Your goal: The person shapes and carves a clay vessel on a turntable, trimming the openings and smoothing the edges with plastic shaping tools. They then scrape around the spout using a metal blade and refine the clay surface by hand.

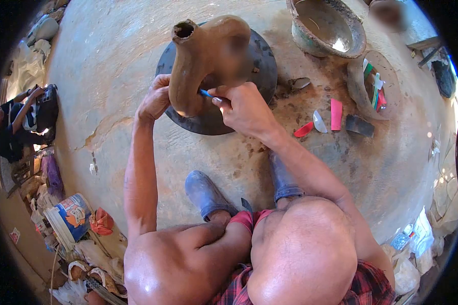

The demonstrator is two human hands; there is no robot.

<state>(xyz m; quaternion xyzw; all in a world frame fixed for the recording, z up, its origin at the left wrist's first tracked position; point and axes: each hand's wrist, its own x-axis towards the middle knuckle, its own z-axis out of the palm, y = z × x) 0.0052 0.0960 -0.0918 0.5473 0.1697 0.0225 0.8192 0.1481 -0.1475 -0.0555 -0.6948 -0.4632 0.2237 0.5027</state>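
Note:
A brown clay vessel (185, 84) with a curved, tube-like body and an open mouth at its top stands on a round dark turntable (208, 127). Part of its right side is blurred. My left hand (155, 99) is pressed to the vessel's left side, fingers bent round it and partly hidden by the clay. Between the thumb and fingers of my right hand (247, 112) is a thin blue tool (205, 93). Its tip touches the clay by a dark opening in the lower body.
Red, white, pink and dark scraper pieces (336, 114) lie on the floor at right. Behind them stand a basin of water (323, 30) and a bowl of tools (359, 89). A seated person (23, 114) and a paint bucket (68, 216) are at left.

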